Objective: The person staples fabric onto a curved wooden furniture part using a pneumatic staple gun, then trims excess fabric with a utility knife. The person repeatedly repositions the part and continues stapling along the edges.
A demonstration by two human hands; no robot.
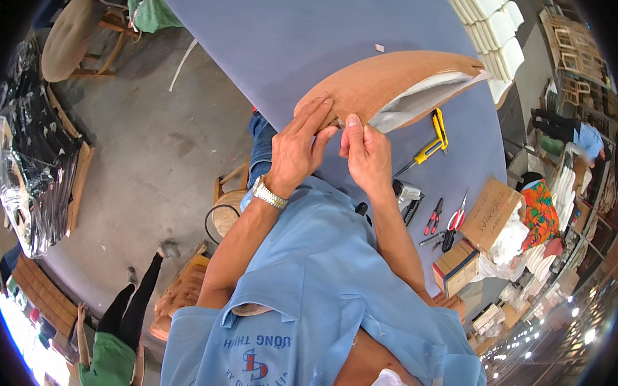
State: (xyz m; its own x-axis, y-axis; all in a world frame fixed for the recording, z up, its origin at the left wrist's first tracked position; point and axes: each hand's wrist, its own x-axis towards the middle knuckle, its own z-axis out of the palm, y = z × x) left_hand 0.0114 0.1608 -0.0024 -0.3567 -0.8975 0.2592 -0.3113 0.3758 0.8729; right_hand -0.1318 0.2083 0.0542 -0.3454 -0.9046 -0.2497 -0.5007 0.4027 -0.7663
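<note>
A tan fabric-covered curved cushion panel is tilted up on the blue-grey table. Along its lower right edge a white lining stands open, with a dark hollow inside. My left hand lies with its fingers on the tan cover and its thumb at the near edge, holding the panel. Close beside it, my right hand is closed in a pinch on the fabric edge, thumb uppermost. Right of the hands lies a yellow-handled tool with a thin dark shaft.
Near my right forearm are a staple gun, red-handled pliers, red scissors and a cardboard box. White cushions are stacked past the table. A person in green stands at lower left; another is far right.
</note>
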